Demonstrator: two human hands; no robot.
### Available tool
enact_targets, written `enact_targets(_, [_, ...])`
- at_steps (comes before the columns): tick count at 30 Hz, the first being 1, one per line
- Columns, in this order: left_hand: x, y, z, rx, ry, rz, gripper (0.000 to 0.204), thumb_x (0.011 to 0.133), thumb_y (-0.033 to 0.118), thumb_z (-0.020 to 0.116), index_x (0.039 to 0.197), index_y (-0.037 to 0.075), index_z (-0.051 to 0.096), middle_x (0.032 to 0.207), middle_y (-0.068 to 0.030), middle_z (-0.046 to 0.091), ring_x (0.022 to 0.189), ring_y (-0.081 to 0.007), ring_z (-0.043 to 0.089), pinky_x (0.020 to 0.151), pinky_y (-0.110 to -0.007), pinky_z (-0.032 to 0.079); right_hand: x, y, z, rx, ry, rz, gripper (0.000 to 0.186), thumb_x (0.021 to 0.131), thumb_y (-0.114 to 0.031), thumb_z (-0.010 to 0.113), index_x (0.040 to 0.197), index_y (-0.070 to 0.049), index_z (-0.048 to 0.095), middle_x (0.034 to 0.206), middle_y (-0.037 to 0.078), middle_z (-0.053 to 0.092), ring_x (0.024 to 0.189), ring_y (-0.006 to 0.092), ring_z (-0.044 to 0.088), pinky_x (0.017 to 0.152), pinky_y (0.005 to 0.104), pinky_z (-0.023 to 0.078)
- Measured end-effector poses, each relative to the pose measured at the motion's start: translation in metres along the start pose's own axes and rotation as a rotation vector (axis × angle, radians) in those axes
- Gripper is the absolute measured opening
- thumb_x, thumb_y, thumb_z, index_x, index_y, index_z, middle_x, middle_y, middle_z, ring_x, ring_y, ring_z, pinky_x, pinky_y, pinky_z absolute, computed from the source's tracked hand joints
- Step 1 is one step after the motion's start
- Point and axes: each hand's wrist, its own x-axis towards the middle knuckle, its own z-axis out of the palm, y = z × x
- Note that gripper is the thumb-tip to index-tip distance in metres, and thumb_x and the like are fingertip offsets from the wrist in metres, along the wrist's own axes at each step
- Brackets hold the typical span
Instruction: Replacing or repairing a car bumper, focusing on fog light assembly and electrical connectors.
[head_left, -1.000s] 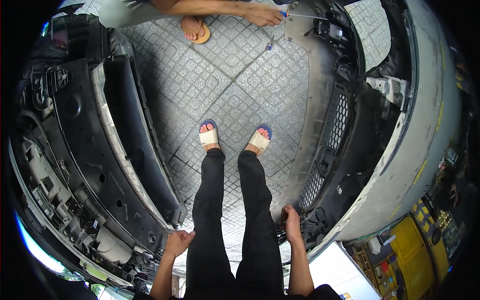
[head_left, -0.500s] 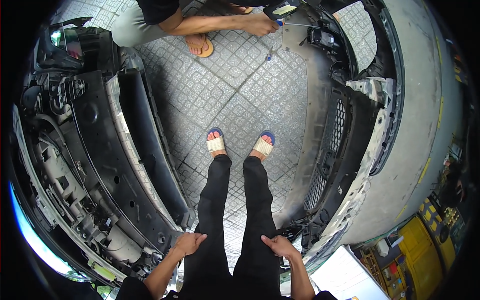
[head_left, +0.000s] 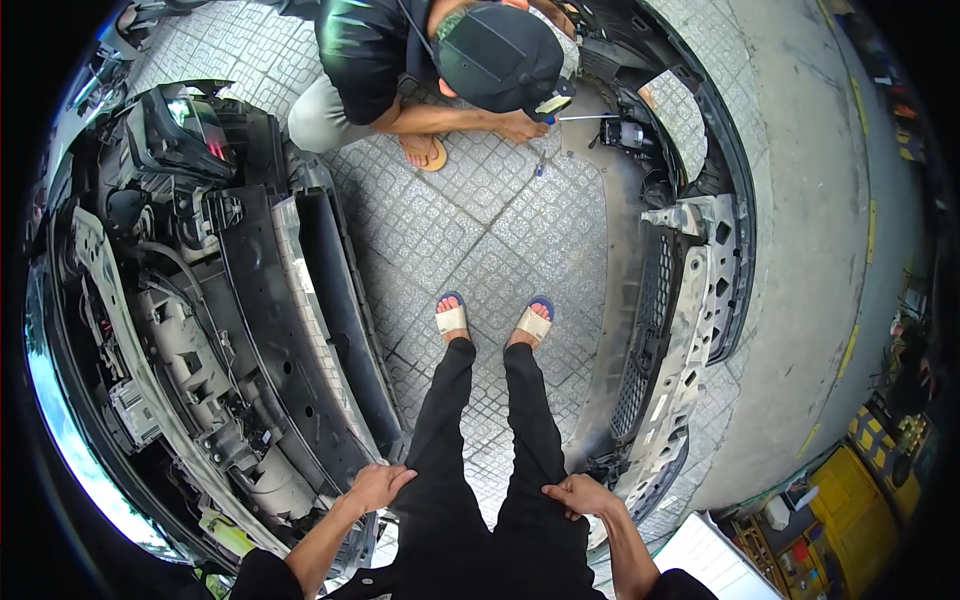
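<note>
My left hand (head_left: 374,487) is closed on the left thigh of my black trousers (head_left: 450,500), beside the car's exposed front end (head_left: 250,310). On the other thigh, my right hand (head_left: 578,494) pinches the trouser cloth. It is nearest a detached bumper (head_left: 607,300), inner side up, with mesh grille, lamp and pale metal beam (head_left: 690,300). My feet in sandals stand between car and bumper.
A co-worker (head_left: 495,60) in a black cap crouches ahead, one hand (head_left: 520,125) holding a screwdriver (head_left: 585,118) at the bumper's lamp (head_left: 625,133). A small blue-handled tool (head_left: 540,170) lies on the tiles. Yellow equipment (head_left: 840,510) and a white panel (head_left: 690,560) stand at lower right.
My right hand has moved from beside the bumper onto my trousers. The view has shifted, bringing the co-worker's head and shoulder into sight and showing more of the far floor.
</note>
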Motion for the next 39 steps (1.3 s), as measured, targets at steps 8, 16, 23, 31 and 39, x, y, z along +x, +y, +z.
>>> enact_targets(8, [0.033, 0.032, 0.051, 0.001, -0.193, -0.103, 0.059, 0.111, 0.06, 0.042, 0.105, 0.013, 0.077, 0.093, -0.0225, 0.077, 0.095, -0.0464, 0.073, 0.086, -0.057, 0.057, 0.023, -0.044, -0.027, -0.654, 0.128, -0.11, 0.07, 0.102, -0.062, 0.06, 0.073, 0.001, 0.074, 0.067, 0.022, 0.071, 0.07, 0.0432, 0.073, 0.079, 0.0527, 0.061])
enact_targets(16, [0.169, 0.056, -0.099, 0.009, 0.127, 0.004, 0.056, 0.112, 0.046, 0.047, 0.088, 0.003, 0.074, 0.082, -0.0244, 0.073, 0.089, -0.0456, 0.072, 0.082, -0.054, 0.056, 0.125, -0.154, -0.111, -0.271, 0.764, -0.356, 0.064, 0.097, -0.047, 0.077, 0.068, 0.008, 0.062, 0.057, 0.024, 0.052, 0.05, 0.0363, 0.054, 0.055, 0.046, 0.045])
enact_targets(23, [0.348, 0.112, -0.123, -0.11, 0.326, 0.468, 0.033, 0.109, 0.03, 0.053, 0.095, 0.002, 0.065, 0.079, -0.0223, 0.07, 0.08, -0.0448, 0.07, 0.075, -0.055, 0.053, 0.241, -0.202, -0.196, -0.298, 0.923, -0.491, 0.052, 0.096, -0.041, 0.079, 0.074, 0.003, 0.062, 0.064, 0.025, 0.059, 0.062, 0.0457, 0.064, 0.062, 0.0513, 0.049])
enact_targets(31, [0.427, 0.102, -0.169, 0.197, 0.214, 0.44, 0.033, 0.109, 0.031, 0.055, 0.117, 0.001, 0.066, 0.09, -0.0231, 0.075, 0.089, -0.0452, 0.073, 0.08, -0.055, 0.056, 0.303, -0.2, -0.252, -0.768, 0.782, -0.456, 0.042, 0.097, -0.038, 0.075, 0.098, 0.003, 0.068, 0.09, 0.027, 0.074, 0.088, 0.0468, 0.074, 0.077, 0.0535, 0.059])
enact_targets(39, [0.432, 0.097, -0.218, 0.236, 0.493, 0.609, 0.034, 0.107, 0.03, 0.059, 0.108, -0.003, 0.064, 0.095, -0.0267, 0.074, 0.084, -0.047, 0.073, 0.075, -0.055, 0.059, 0.284, -0.252, -0.261, -0.839, 1.05, -0.772, 0.04, 0.101, -0.037, 0.071, 0.101, 0.003, 0.068, 0.092, 0.023, 0.071, 0.091, 0.0429, 0.071, 0.084, 0.0493, 0.058])
